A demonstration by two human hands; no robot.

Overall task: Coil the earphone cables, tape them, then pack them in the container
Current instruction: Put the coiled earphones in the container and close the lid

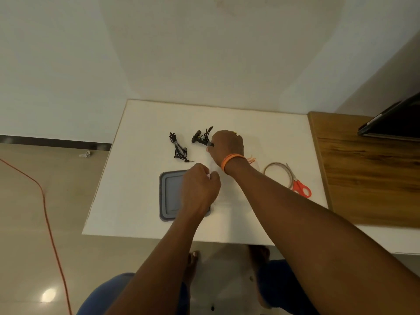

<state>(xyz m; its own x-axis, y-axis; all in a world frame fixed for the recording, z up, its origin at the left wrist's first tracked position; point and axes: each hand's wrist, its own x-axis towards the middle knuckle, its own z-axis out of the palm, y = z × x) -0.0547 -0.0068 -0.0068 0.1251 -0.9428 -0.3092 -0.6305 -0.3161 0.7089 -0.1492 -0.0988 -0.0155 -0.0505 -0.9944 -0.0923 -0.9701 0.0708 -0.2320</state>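
Two black earphone bundles lie at the back of the white table (141, 201). The left bundle (178, 148) lies alone, its plug toward me. My right hand (226, 145), with an orange wristband, pinches one end of the right bundle (201, 137). A clear container (229, 196), only faintly visible, stands under my right forearm. My left hand (200, 187) is curled at the container's left rim and seems to pinch it. That hand partly covers the grey lid (169, 196), which lies flat beside the container.
A tape roll (276, 165) and red-handled scissors (301, 188) lie to the right of my right arm. A wooden counter (368, 178) with a dark laptop (395, 123) adjoins the table on the right. An orange cord (46, 205) runs over the floor on the left.
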